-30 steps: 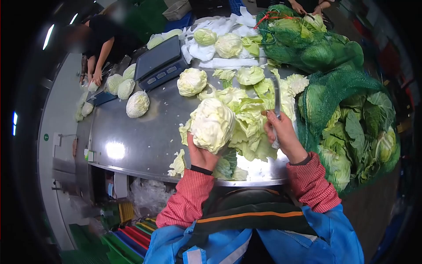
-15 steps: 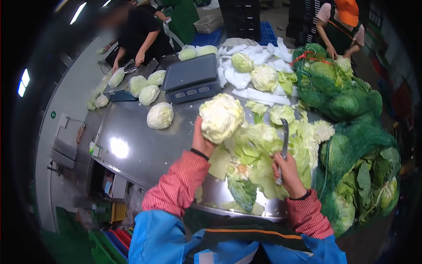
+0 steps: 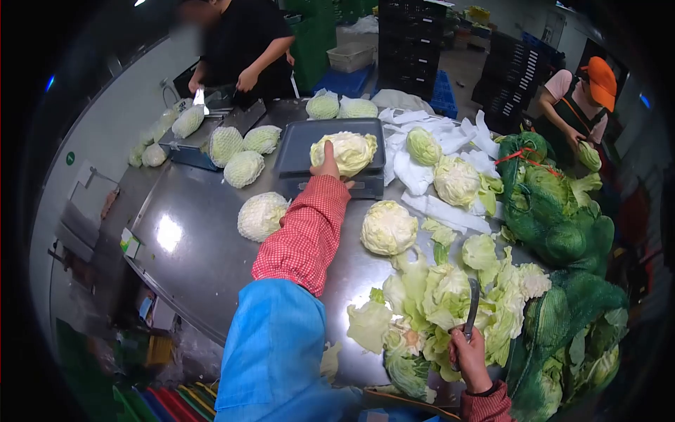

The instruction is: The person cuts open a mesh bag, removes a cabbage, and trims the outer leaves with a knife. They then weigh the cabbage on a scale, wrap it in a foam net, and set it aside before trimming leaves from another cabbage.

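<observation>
My left hand (image 3: 327, 163) reaches far forward and rests on a trimmed pale cabbage (image 3: 349, 152) that sits on the grey scale (image 3: 295, 151). Whether the fingers still grip it is hard to tell, but the hand is against it. My right hand (image 3: 470, 357) is low at the near edge, closed on a knife (image 3: 471, 311) with the blade pointing up over a pile of loose cabbage leaves (image 3: 436, 295). Another trimmed cabbage (image 3: 388, 227) lies on the steel table (image 3: 190, 253) between my arms.
Green net sacks of cabbages (image 3: 562, 232) fill the right side. Netted cabbages (image 3: 242, 169) and one bare cabbage (image 3: 261, 216) lie left of the scale. White foam nets (image 3: 429, 169) lie behind. A person in black (image 3: 242, 49) works at the far end; another with an orange cap (image 3: 580, 105) stands at right.
My left hand carried the trimmed cabbage forward from in front of me and set it on the scale. My right hand with the knife dropped back toward the near edge.
</observation>
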A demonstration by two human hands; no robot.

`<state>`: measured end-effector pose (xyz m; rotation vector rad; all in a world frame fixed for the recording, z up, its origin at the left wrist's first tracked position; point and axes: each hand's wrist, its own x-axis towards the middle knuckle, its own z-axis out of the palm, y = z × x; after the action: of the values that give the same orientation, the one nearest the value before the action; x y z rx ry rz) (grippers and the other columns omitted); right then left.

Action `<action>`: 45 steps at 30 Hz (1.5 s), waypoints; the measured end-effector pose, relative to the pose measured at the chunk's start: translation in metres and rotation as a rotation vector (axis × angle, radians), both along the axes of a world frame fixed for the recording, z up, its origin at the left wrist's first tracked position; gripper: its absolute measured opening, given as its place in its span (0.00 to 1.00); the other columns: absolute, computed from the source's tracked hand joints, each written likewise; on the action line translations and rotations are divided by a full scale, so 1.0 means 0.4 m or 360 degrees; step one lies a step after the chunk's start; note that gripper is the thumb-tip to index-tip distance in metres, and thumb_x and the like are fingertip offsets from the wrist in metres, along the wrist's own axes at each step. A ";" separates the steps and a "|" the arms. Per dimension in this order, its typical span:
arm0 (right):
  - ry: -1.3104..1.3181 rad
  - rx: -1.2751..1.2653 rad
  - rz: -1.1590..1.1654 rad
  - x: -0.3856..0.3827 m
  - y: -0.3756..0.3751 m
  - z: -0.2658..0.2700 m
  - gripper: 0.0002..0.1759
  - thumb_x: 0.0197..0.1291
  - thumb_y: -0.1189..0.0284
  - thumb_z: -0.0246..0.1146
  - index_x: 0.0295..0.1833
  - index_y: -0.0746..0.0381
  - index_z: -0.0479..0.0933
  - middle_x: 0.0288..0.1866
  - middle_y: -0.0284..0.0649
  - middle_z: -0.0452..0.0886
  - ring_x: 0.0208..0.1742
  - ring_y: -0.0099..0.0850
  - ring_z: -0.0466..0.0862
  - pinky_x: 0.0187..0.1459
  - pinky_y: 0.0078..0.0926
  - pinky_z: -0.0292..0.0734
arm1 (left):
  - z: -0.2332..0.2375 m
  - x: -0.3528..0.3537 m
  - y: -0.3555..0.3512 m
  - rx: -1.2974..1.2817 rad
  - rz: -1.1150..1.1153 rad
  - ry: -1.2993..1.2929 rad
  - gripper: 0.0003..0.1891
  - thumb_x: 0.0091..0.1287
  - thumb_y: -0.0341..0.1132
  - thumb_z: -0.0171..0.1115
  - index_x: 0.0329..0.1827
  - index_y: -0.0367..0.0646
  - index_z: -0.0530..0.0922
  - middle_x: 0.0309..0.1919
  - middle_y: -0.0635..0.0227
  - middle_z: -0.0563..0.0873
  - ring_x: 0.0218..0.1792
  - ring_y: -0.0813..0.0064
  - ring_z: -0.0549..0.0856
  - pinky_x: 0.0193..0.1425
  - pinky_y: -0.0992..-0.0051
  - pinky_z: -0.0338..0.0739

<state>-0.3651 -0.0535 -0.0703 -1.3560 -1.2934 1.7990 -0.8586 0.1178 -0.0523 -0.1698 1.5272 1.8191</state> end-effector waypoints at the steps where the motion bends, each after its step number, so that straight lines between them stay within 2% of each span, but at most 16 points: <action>1: -0.0040 0.0007 0.0004 -0.010 -0.009 0.005 0.08 0.70 0.69 0.61 0.44 0.62 0.73 0.20 0.32 0.73 0.14 0.20 0.70 0.16 0.19 0.64 | 0.000 0.005 -0.019 0.0066 -0.0116 -0.0087 0.59 0.53 0.77 0.62 0.78 0.45 0.55 0.64 0.44 0.74 0.56 0.49 0.81 0.61 0.43 0.73; 3: -0.0110 0.0030 0.0019 -0.047 -0.017 0.022 0.07 0.69 0.70 0.62 0.44 0.62 0.74 0.21 0.31 0.74 0.16 0.18 0.71 0.18 0.17 0.63 | 0.002 0.035 -0.059 0.0147 -0.0272 -0.0304 0.60 0.51 0.82 0.56 0.80 0.53 0.50 0.67 0.43 0.70 0.61 0.48 0.77 0.71 0.39 0.59; 6: -0.0172 0.0206 0.0230 -0.110 -0.045 0.024 0.08 0.67 0.69 0.65 0.44 0.63 0.76 0.24 0.30 0.76 0.20 0.19 0.74 0.22 0.17 0.64 | -0.034 0.140 -0.171 0.0316 -0.0445 -0.0278 0.58 0.56 0.80 0.55 0.80 0.52 0.48 0.66 0.44 0.72 0.59 0.51 0.78 0.69 0.41 0.64; 7: -0.0264 0.0425 0.0359 -0.115 -0.050 -0.012 0.11 0.66 0.68 0.66 0.44 0.64 0.77 0.27 0.33 0.80 0.25 0.23 0.78 0.26 0.21 0.69 | -0.073 0.179 -0.211 0.0322 -0.0508 -0.0312 0.56 0.58 0.78 0.54 0.80 0.51 0.49 0.65 0.45 0.73 0.59 0.53 0.79 0.69 0.42 0.65; 11: -0.0459 0.0795 0.0764 -0.213 -0.114 0.015 0.14 0.63 0.66 0.67 0.45 0.65 0.78 0.29 0.41 0.82 0.28 0.35 0.82 0.31 0.32 0.75 | -0.208 0.340 -0.403 0.0327 -0.0745 -0.0549 0.42 0.70 0.67 0.52 0.77 0.49 0.57 0.62 0.50 0.77 0.56 0.60 0.81 0.66 0.50 0.71; 13: -0.0639 0.0971 0.1009 -0.234 -0.140 -0.005 0.19 0.62 0.61 0.67 0.52 0.63 0.77 0.27 0.46 0.82 0.27 0.44 0.84 0.29 0.38 0.76 | -0.269 0.385 -0.496 0.0277 -0.0667 -0.0615 0.36 0.72 0.62 0.53 0.73 0.47 0.62 0.60 0.52 0.79 0.53 0.63 0.81 0.63 0.55 0.74; 17: -0.1085 0.1127 0.1244 -0.242 -0.178 -0.076 0.32 0.60 0.55 0.69 0.65 0.55 0.69 0.32 0.48 0.83 0.31 0.46 0.85 0.30 0.42 0.78 | -0.327 0.375 -0.637 0.0143 -0.0340 -0.0620 0.25 0.72 0.52 0.57 0.65 0.46 0.69 0.54 0.56 0.80 0.48 0.68 0.81 0.57 0.64 0.78; 21: -0.1271 0.1500 0.1333 -0.242 -0.195 -0.077 0.31 0.57 0.58 0.70 0.65 0.53 0.71 0.39 0.47 0.81 0.30 0.47 0.85 0.30 0.42 0.79 | -0.354 0.343 -0.686 0.0195 -0.0265 -0.0638 0.21 0.72 0.47 0.58 0.62 0.46 0.70 0.49 0.59 0.80 0.48 0.70 0.80 0.57 0.64 0.78; 27: -0.1500 0.1529 0.1137 -0.187 -0.151 -0.101 0.27 0.55 0.65 0.69 0.61 0.52 0.73 0.41 0.46 0.79 0.32 0.47 0.84 0.30 0.44 0.79 | -0.292 0.319 -0.599 0.0422 -0.0384 -0.0465 0.24 0.71 0.52 0.60 0.63 0.47 0.70 0.51 0.61 0.79 0.50 0.69 0.79 0.59 0.63 0.76; 30: -0.1466 0.1490 0.1163 -0.147 -0.126 -0.098 0.27 0.55 0.65 0.69 0.61 0.53 0.74 0.42 0.45 0.79 0.33 0.48 0.84 0.32 0.45 0.79 | -0.204 0.247 -0.453 0.0547 -0.0257 -0.0190 0.31 0.70 0.51 0.63 0.70 0.48 0.62 0.46 0.66 0.80 0.48 0.71 0.80 0.49 0.66 0.76; 32: -0.1358 0.1467 0.1166 -0.140 -0.112 -0.066 0.25 0.57 0.62 0.69 0.60 0.54 0.75 0.43 0.46 0.82 0.35 0.49 0.85 0.34 0.44 0.80 | -0.106 0.178 -0.328 0.0515 -0.0202 0.0105 0.44 0.64 0.61 0.66 0.76 0.54 0.54 0.60 0.60 0.74 0.58 0.64 0.76 0.65 0.51 0.70; 34: -0.1270 0.1405 0.1122 -0.130 -0.110 -0.058 0.23 0.58 0.60 0.68 0.58 0.55 0.76 0.42 0.48 0.82 0.34 0.48 0.85 0.32 0.44 0.79 | 0.011 0.124 -0.211 0.0364 -0.0060 0.0053 0.58 0.57 0.66 0.70 0.81 0.54 0.43 0.67 0.56 0.69 0.64 0.58 0.73 0.69 0.45 0.64; 36: -0.1233 0.1404 0.1059 -0.132 -0.112 -0.058 0.22 0.60 0.59 0.68 0.57 0.56 0.76 0.41 0.46 0.84 0.35 0.49 0.85 0.33 0.44 0.80 | 0.070 0.072 -0.098 0.0075 0.0128 0.0034 0.67 0.47 0.65 0.77 0.81 0.46 0.42 0.67 0.57 0.68 0.65 0.60 0.73 0.62 0.53 0.71; 39: -0.1111 0.1367 0.0996 -0.138 -0.123 -0.084 0.18 0.61 0.60 0.67 0.53 0.56 0.78 0.41 0.44 0.84 0.34 0.48 0.85 0.34 0.42 0.81 | 0.105 0.033 0.007 -0.0561 0.0226 0.0313 0.69 0.42 0.63 0.80 0.79 0.39 0.45 0.70 0.52 0.65 0.69 0.53 0.69 0.68 0.50 0.69; 41: -0.1157 0.1336 0.1103 -0.137 -0.118 -0.093 0.17 0.60 0.60 0.67 0.51 0.56 0.79 0.41 0.44 0.84 0.34 0.47 0.85 0.34 0.42 0.81 | -0.008 -0.033 0.078 -0.0251 0.0228 0.0184 0.68 0.40 0.60 0.82 0.77 0.36 0.47 0.70 0.50 0.65 0.68 0.52 0.71 0.67 0.51 0.71; 45: -0.0941 0.1247 0.0973 -0.130 -0.091 -0.098 0.18 0.62 0.59 0.66 0.53 0.57 0.79 0.40 0.45 0.85 0.36 0.47 0.85 0.36 0.41 0.80 | -0.004 0.027 -0.003 0.0449 0.0176 0.0048 0.56 0.49 0.47 0.81 0.76 0.47 0.51 0.68 0.54 0.67 0.64 0.52 0.75 0.59 0.48 0.78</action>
<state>-0.4171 -0.0897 -0.1094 -1.1021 -2.5927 0.9493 -0.8478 0.1168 -0.0539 -0.0931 1.2849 2.1111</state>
